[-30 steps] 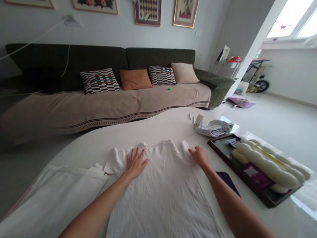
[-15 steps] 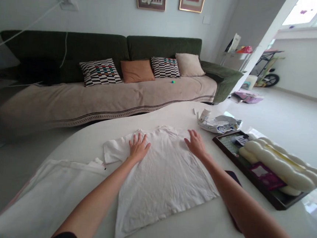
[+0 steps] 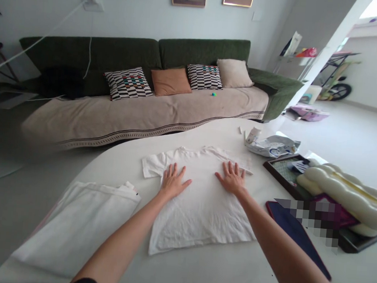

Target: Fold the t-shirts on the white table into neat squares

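A white T-shirt (image 3: 198, 213) lies spread on the white table (image 3: 107, 165), its neckline toward the sofa and its hem toward me. My left hand (image 3: 173, 182) rests on the shirt's left chest area, fingers spread and palm down. On the right chest area, below the sleeve, my right hand (image 3: 233, 178) also lies flat with its fingers apart. Neither hand grips the cloth. To the left of the shirt is another white cloth (image 3: 82, 224), folded, at the table's edge.
Right of the shirt lies a dark blue flat item (image 3: 295, 234). Beyond it a dark tray (image 3: 278, 175) carries a cream puffy tissue holder (image 3: 345, 190). A silver packet (image 3: 275, 145) and a small white bottle (image 3: 253, 134) stand farther back. A green sofa (image 3: 203, 50) faces the table.
Both hands have slid down the shirt toward me, my left hand also inward. The shirt looks smoother, with its hem farther from me. The view has shifted slightly left.
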`<state>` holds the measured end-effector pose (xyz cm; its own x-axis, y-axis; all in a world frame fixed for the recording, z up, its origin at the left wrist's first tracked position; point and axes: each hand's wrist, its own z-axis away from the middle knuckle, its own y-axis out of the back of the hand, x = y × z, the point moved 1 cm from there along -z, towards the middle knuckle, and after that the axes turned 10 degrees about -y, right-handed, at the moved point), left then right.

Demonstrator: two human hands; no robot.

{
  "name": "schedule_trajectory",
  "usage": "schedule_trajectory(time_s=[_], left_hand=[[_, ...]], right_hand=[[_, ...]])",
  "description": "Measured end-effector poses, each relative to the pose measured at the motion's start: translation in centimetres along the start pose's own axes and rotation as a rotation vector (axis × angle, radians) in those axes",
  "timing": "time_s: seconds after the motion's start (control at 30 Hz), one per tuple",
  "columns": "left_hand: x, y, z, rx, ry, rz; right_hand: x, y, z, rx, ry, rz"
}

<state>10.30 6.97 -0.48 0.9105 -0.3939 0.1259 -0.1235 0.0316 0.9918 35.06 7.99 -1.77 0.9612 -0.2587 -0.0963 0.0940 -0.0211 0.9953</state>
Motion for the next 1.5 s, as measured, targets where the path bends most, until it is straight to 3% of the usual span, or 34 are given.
schedule_trajectory(time_s=[0.13, 0.23, 0.33, 0.77, 0.93, 1.1, 1.3, 1.4, 1.5], left_hand=[[1.6, 0.5, 4.4, 0.135, -0.040, 0.004], [2.2, -0.4, 9.3, 0.120, -0.003, 0.023], [2.6, -1.3, 12.5, 0.099, 0.013, 0.020], [5.5, -0.8, 18.7, 0.103, 0.026, 0.036], [5.4, 0.2, 20.2, 0.001, 0.025, 0.137], [5.6, 0.6, 23.1, -0.045, -0.034, 0.246], [3.5, 2.6, 24.6, -0.131, -0.177, 0.425], [1.0, 4.6, 23.7, -0.162, -0.192, 0.532], [-2.2, 6.4, 21.4, -0.137, -0.215, 0.547]], right_hand=[[-2.0, 0.6, 5.7, 0.092, 0.190, -0.041], [-3.3, -0.3, 10.7, 0.028, 0.334, -0.099], [-3.7, -1.1, 13.7, -0.026, 0.347, -0.113], [-2.1, -0.6, 19.7, -0.091, 0.316, -0.061], [-3.5, 1.4, 21.7, -0.174, 0.235, -0.050], [-6.7, 2.4, 26.5, -0.285, 0.418, -0.193], [-7.9, 1.6, 30.5, -0.326, 0.424, -0.264], [-7.5, 1.5, 30.7, -0.337, 0.435, -0.261], [-7.7, 1.8, 30.7, -0.339, 0.417, -0.267]])
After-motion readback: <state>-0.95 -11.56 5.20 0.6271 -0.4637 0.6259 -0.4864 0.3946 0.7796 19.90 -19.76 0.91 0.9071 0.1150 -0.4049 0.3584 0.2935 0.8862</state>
